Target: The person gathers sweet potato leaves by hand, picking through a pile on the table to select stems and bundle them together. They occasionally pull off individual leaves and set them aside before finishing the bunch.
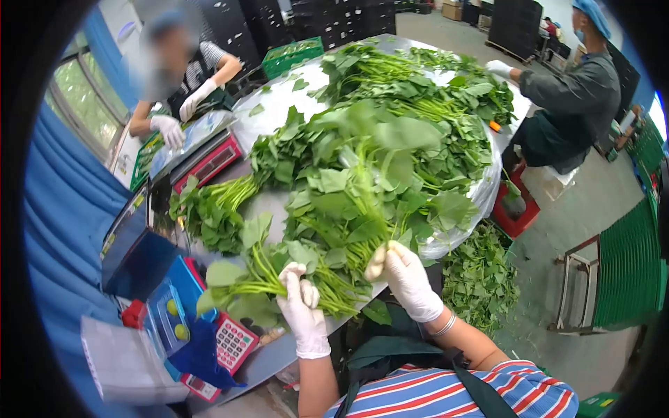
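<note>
- The left hand (304, 311), in a white glove, is closed around the stems of a small bunch of leafy greens (261, 279) that lies low at the near edge of the table (279, 104).
- The right hand (406, 276), also gloved, is clamped on the stem ends of a larger, upright bundle of greens (362, 188), lifted just above the table edge with its leaves fanning out.
- Both bundles are near each other, just in front of the person's chest; whether the two sets of stems touch is hard to tell, as leaves overlap there.
- Done so far, by the look of it: two handfuls are gathered and held by their stems.
- Left: a big heap of loose greens (418, 90) covers the middle and far side of the table, so most of the sorting seems undone.
- A weighing scale with a red keypad (233, 343) sits at the near left, bare of greens.
- Fallen leaves (481, 279) lie on the floor to the right.
- Two other people work at the far side: one with white gloves (169, 130) at a second scale (207, 161), one seated at the right (575, 104).
</note>
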### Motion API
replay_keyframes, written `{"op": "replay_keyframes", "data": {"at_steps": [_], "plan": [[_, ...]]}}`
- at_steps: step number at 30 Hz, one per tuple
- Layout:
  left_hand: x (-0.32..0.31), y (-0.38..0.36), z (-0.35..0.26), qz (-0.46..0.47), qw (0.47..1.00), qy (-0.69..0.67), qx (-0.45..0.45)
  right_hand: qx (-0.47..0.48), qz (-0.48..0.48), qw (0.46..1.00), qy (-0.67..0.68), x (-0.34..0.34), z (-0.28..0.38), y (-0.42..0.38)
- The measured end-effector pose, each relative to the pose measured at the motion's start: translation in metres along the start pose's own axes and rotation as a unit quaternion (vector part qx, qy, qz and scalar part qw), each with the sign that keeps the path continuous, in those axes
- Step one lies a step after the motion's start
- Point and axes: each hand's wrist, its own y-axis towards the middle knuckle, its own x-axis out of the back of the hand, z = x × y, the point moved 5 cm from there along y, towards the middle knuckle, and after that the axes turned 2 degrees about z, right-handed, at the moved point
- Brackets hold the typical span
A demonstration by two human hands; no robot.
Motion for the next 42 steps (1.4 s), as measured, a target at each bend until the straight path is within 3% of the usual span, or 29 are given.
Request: {"op": "replay_keyframes", "data": {"at_steps": [1,8,10,11,16,22,24,26,31,37,39,42], "plan": [[0.003,0.000,0.003,0.004,1.000,-0.022,0.008,0.028,0.035,0.997,0.055,-0.003,0.002,0.003],[0.012,0.000,0.011,-0.004,0.997,-0.069,0.043,0.053,0.049,0.994,0.084,-0.003,-0.003,0.006],[0.008,-0.002,0.010,0.014,0.997,-0.050,0.052,0.068,0.059,0.993,0.083,-0.007,0.001,0.004],[0.006,-0.002,0.011,0.072,0.994,-0.062,0.050,0.066,0.054,0.993,0.080,-0.009,0.002,0.003],[-0.006,-0.006,0.014,0.103,0.988,-0.100,0.065,0.058,0.061,0.993,0.082,-0.011,-0.006,0.001],[-0.017,-0.009,0.027,0.048,0.967,-0.134,0.210,-0.008,0.127,0.987,0.094,-0.025,-0.012,-0.004],[-0.022,-0.010,0.024,0.059,0.969,-0.130,0.202,-0.085,0.113,0.990,0.010,-0.025,-0.028,-0.009],[-0.029,-0.009,0.015,0.116,0.976,-0.121,0.140,-0.114,0.110,0.987,-0.016,-0.024,-0.039,-0.014],[-0.020,-0.010,0.009,0.143,0.957,-0.233,0.097,-0.112,0.057,0.987,-0.096,-0.025,-0.042,-0.017],[-0.011,-0.014,0.010,0.112,0.970,-0.212,0.047,-0.061,-0.034,0.994,-0.081,-0.022,-0.045,-0.016],[-0.012,-0.015,0.015,0.143,0.968,-0.200,0.045,-0.073,-0.038,0.992,-0.093,-0.024,-0.042,-0.011],[-0.009,-0.011,0.016,0.112,0.974,-0.194,0.039,-0.085,-0.036,0.991,-0.100,-0.025,-0.039,-0.005]]}}
